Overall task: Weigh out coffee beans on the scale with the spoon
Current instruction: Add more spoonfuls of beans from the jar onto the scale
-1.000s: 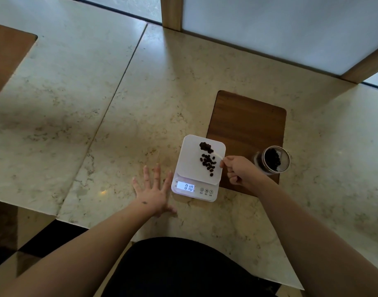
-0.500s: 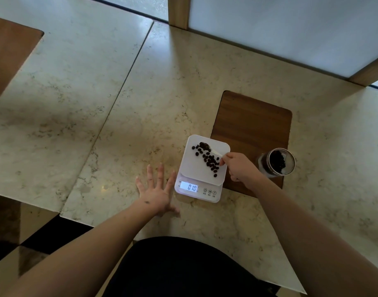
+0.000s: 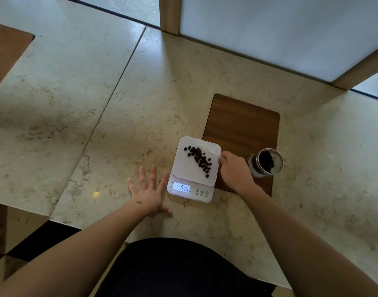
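Pinching the thin, light spoon [image 3: 209,150] by its handle end, the right hand [image 3: 235,171] hovers over loose, rolly beans [image 3: 199,159] on the scale [image 3: 193,170], left hand [image 3: 150,192] flat, open, holding nothing.

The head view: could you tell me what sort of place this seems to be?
Probably a cafe or home coffee counter: a pale marble-like countertop beside frosted panels in wooden frames, with a white digital scale and a jar of coffee beans on an inset wooden board.
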A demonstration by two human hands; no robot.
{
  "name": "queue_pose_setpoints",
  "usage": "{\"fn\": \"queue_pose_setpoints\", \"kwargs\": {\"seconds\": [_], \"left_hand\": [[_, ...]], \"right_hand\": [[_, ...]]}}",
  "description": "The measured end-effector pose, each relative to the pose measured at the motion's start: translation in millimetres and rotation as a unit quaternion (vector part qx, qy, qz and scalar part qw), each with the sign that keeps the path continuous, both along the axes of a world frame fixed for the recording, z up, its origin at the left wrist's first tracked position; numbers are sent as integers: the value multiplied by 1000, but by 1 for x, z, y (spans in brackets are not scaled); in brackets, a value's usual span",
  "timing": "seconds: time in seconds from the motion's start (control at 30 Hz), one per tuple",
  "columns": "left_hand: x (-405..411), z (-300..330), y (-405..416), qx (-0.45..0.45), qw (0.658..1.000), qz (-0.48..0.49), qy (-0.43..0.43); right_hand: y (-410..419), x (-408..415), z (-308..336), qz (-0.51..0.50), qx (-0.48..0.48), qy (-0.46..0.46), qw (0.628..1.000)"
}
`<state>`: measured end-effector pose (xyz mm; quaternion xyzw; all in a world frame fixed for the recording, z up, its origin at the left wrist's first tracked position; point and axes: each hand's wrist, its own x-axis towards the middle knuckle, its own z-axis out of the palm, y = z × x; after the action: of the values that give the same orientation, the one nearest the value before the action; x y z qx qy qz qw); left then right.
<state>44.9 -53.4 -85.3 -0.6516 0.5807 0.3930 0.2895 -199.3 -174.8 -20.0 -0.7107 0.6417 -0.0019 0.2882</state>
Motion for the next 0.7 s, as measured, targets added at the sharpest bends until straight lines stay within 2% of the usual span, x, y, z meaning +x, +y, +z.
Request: {"fn": "queue_pose_setpoints", "kwargs": {"seconds": [0.1,0.23,0.37,0.5,0.7], "left_hand": [[-1,1,-2,9,1000,2,-7],[-1,3,-3,9,1000,7,-11],[-1,5,-2,9,1000,8,-12],[-3,8,-3,16,1000,5,-18],[-3,9,-5,32,999,3,-26]], "right_hand": [[12,-2,2,35,-80,66,994],[31,-5,3,23,-115,61,991],[60,-13,-6,-66,-87,-70,992],[107,-21,-20,-94,-43,-174,979],[172,-34,-45,-220,35,-165,961]]}}
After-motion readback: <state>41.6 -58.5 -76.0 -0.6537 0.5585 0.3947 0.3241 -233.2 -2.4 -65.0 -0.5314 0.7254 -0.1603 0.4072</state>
